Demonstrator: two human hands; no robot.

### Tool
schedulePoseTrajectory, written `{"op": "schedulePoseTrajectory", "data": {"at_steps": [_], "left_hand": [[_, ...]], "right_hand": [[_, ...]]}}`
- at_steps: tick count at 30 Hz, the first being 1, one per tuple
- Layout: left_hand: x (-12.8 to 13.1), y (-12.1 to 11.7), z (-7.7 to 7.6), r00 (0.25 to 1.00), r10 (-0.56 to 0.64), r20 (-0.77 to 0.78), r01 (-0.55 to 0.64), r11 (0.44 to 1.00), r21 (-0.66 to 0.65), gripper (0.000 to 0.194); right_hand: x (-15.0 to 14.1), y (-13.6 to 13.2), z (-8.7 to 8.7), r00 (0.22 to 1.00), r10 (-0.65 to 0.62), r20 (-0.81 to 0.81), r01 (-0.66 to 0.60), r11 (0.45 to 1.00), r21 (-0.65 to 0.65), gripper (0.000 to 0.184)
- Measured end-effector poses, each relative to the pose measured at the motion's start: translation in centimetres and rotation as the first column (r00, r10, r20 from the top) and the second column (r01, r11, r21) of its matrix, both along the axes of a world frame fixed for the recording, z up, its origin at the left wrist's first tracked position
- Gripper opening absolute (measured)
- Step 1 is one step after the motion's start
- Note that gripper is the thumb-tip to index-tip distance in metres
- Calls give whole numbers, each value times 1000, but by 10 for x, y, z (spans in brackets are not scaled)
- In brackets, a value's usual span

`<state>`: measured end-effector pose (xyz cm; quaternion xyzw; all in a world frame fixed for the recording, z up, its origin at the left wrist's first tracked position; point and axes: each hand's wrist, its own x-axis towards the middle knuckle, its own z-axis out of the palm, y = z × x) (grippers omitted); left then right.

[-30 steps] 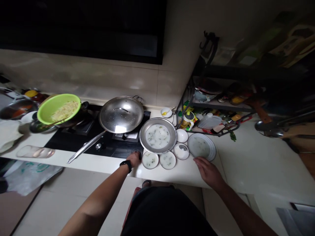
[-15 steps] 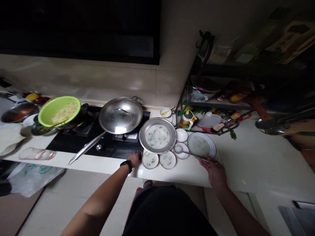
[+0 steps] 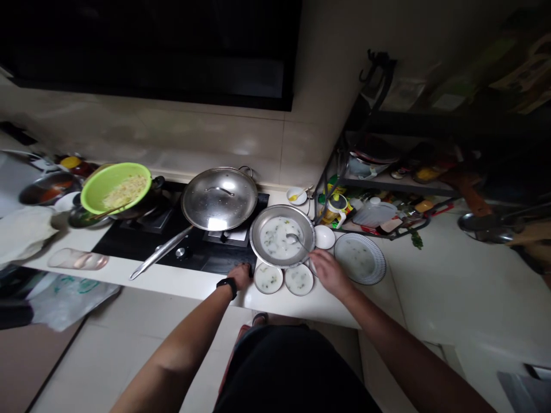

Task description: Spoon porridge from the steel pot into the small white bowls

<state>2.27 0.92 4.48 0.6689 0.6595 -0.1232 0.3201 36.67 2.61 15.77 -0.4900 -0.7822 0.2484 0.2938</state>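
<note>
My right hand is closed around the handle of a metal ladle. Its bowl dips into a wide steel basin of milky white soup with green bits. Close to the basin's front are two small bowls of the same soup. Another small bowl is mostly covered by my right hand. An empty white bowl and a ridged-rim plate of soup lie to the right. My left hand, with a black band at the wrist, rests at the stove's front right corner; its fingers are too dark to read.
A lidded pan sits on the black stove, its long handle jutting forward. Left of it are a green bowl of shredded food and a glass lying on its side. Behind right, a rack holds jars and bottles.
My right hand has moved left with the ladle, from the small bowl beside the basin into the basin's soup. My left hand stays at the stove corner. The view has shifted slightly.
</note>
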Motion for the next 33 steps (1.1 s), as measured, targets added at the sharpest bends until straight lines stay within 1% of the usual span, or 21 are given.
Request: {"op": "schedulePoseTrajectory", "data": {"at_steps": [1, 2, 3, 4, 6, 9, 12, 15, 18, 20, 21, 22, 23, 25, 26, 27, 28, 29, 30, 31, 33], "left_hand": [[0, 0, 0, 1000, 3, 2, -3, 1000, 0, 36], [0, 0, 0, 1000, 7, 3, -7, 1000, -2, 36], [0, 0, 0, 1000, 12, 2, -12, 1000, -2, 36], [0, 0, 0, 1000, 14, 2, -14, 1000, 0, 37], [0, 0, 0, 1000, 11, 4, -11, 1000, 8, 37], [1, 0, 2, 1000, 2, 12, -2, 1000, 1, 36], [1, 1, 4, 1000, -7, 7, 7, 1000, -11, 32], [0, 2, 7, 1000, -15, 1, 15, 1000, -21, 31], [0, 3, 8, 1000, -26, -1, 26, 999, -26, 30], [1, 3, 9, 1000, -29, -5, 29, 999, -25, 30], [1, 3, 9, 1000, -28, -8, 28, 999, -25, 29], [1, 3, 9, 1000, -26, -10, 26, 999, -25, 29], [2, 3, 9, 1000, -24, -11, 24, 999, -24, 30], [2, 2, 10, 1000, -23, -12, 22, 1000, -22, 31], [3, 2, 11, 1000, -23, -12, 23, 1000, -21, 31], [3, 2, 12, 1000, -22, -14, 22, 1000, -19, 32], [3, 2, 12, 1000, -19, -17, 19, 1000, -16, 32], [3, 2, 13, 1000, -16, -19, 16, 1000, -16, 32], [4, 2, 13, 1000, -15, -19, 14, 1000, -17, 31], [4, 2, 14, 1000, -15, -16, 14, 1000, -19, 30], [3, 2, 14, 1000, -20, -9, 20, 1000, -18, 30]], "right_hand": [[-4, -1, 0, 978, 132, 159, -140, 989, 40, 31], [-7, -3, 0, 933, 221, 284, -244, 968, 51, 36], [-7, -6, 2, 894, 260, 366, -302, 951, 60, 39], [-5, -9, 5, 876, 262, 405, -320, 944, 82, 41], [6, -19, 14, 905, 185, 384, -264, 950, 165, 40], [36, -38, 30, 970, 11, 241, -82, 954, 288, 34], [70, -59, 37, 978, -93, 189, 33, 955, 295, 30], [91, -72, 27, 971, -90, 221, 32, 967, 253, 29], [97, -80, 5, 977, -72, 200, 41, 987, 153, 31], [96, -84, -10, 986, -141, 91, 136, 989, 54, 30], [95, -86, -16, 976, -219, 7, 219, 976, -17, 30], [94, -88, -21, 941, -328, -86, 318, 942, -112, 32], [94, -89, -25, 873, -453, -178, 411, 882, -231, 35], [95, -90, -30, 653, -684, -325, 512, 715, -475, 43], [96, -89, -30, 527, -762, -376, 516, 639, -571, 47], [97, -88, -29, 411, -810, -418, 502, 584, -638, 50], [98, -86, -28, 317, -834, -452, 483, 552, -679, 53], [100, -83, -25, 247, -842, -480, 469, 537, -701, 55], [101, -80, -21, 201, -842, -501, 459, 533, -711, 55], [101, -77, -17, 176, -836, -519, 452, 537, -712, 55], [99, -69, -5, 177, -816, -550, 447, 565, -694, 53]]}}
